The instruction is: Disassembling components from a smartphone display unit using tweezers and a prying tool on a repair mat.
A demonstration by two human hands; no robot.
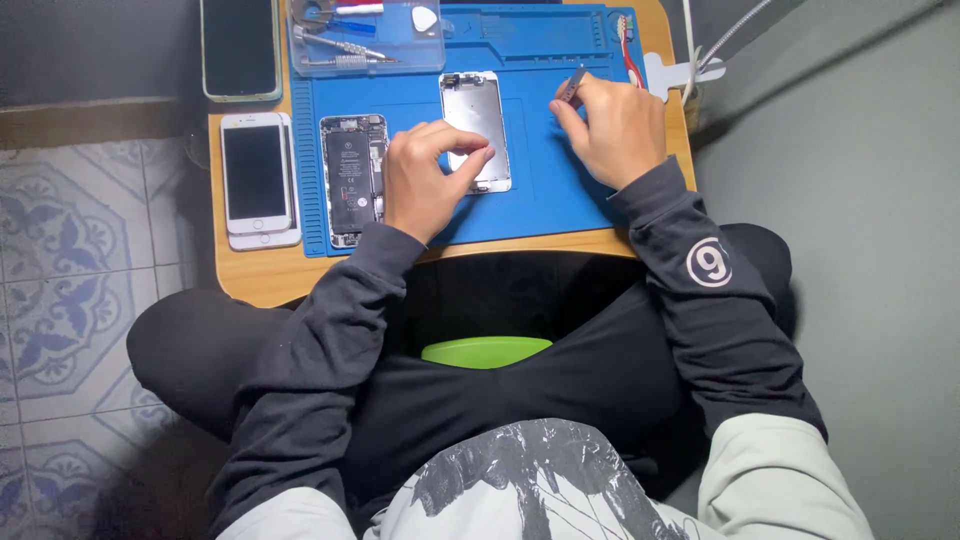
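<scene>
Wooden bench (250, 280), low, carrying all items; beneath both hands lies a blue work mat (545, 160) covering most of its top. Left of the left hand (428, 180), well apart: a white phone (257, 172) stacked on another, screen up; beyond it, a dark phone (240, 47) at the far corner. Just beside the left hand: an opened phone body (350, 180), internals showing. Ahead of the left hand: a clear tray (365, 38) of small tools. Between the two hands: a detached screen panel (475, 125), metal back up; the left hand's fingertips press on its near edge, thumb and fingers spread, not closed round it. Right hand (612, 128), fingers pinched together on slim tweezers (572, 84), just right of the panel, not touching it.
</scene>
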